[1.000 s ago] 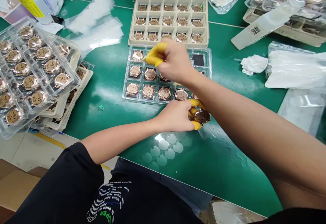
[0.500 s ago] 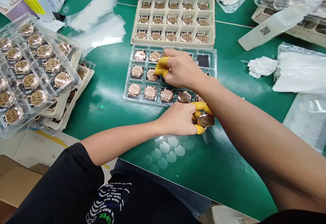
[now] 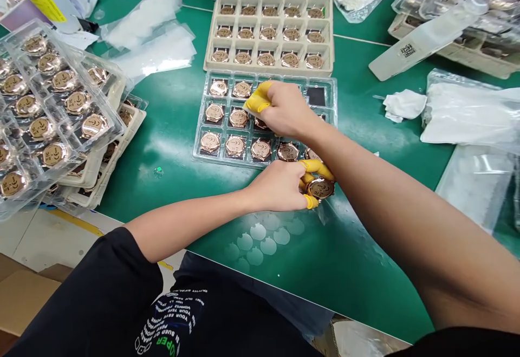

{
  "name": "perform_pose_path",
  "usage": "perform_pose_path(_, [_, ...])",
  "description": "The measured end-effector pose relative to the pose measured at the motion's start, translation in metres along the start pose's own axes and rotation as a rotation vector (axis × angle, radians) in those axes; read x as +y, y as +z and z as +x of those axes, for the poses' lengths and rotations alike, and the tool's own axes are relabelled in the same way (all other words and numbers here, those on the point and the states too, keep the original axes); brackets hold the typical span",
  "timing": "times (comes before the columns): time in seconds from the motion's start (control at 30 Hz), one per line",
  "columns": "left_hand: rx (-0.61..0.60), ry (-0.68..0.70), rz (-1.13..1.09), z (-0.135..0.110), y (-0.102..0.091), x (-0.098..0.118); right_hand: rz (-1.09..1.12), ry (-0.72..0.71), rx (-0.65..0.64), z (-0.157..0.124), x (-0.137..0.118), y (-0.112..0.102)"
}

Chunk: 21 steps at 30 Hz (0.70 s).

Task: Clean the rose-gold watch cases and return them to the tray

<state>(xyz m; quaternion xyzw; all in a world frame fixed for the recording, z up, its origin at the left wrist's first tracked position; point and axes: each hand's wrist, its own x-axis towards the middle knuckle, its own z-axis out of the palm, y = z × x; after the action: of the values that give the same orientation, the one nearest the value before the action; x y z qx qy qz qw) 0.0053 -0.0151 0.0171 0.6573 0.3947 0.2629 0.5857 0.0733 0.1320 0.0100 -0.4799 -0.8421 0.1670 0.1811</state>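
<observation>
OK, my L hand (image 3: 277,186) pinches rose-gold watch case (image 3: 320,188) w/ yellow-cot fingers (image 3: 311,201); R hand (image 3: 285,110) has fingers (image 3: 258,99) pressed together over clear tray (image 3: 197,129).

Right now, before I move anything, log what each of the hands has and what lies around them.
Left hand: grips a rose-gold watch case with yellow finger cots
Right hand: over a clear plastic tray of watch cases
Nearby: beige pulp tray of watch cases; white cloth
</observation>
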Motion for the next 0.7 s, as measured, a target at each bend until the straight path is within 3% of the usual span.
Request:
perform_pose_path(0.2, [0.014, -0.024, 0.037, 0.001, -0.001, 0.000, -0.047, -0.197, -0.054, -0.001, -0.002, -0.003])
perform_pose_path(0.3, [0.019, -0.034, 0.030, 0.001, -0.001, -0.002, -0.024, -0.119, -0.022, -0.001, -0.003, 0.002])
perform_pose_path(0.4, [0.000, -0.027, -0.019, 0.002, -0.001, -0.006, 0.266, 0.039, 0.057, 0.004, -0.002, -0.002])
perform_pose_path(0.53, [-0.020, -0.050, -0.081, 0.004, -0.002, -0.008, 0.740, 0.278, 0.293, 0.009, 0.012, -0.034])
perform_pose_path(0.6, [-0.028, -0.058, -0.110, 0.004, -0.002, -0.007, 0.785, 0.324, 0.397, 0.002, 0.025, -0.058])
perform_pose_path(0.7, [-0.042, -0.070, -0.142, 0.003, -0.003, -0.005, 0.702, 0.400, 0.358, -0.025, 0.044, -0.089])
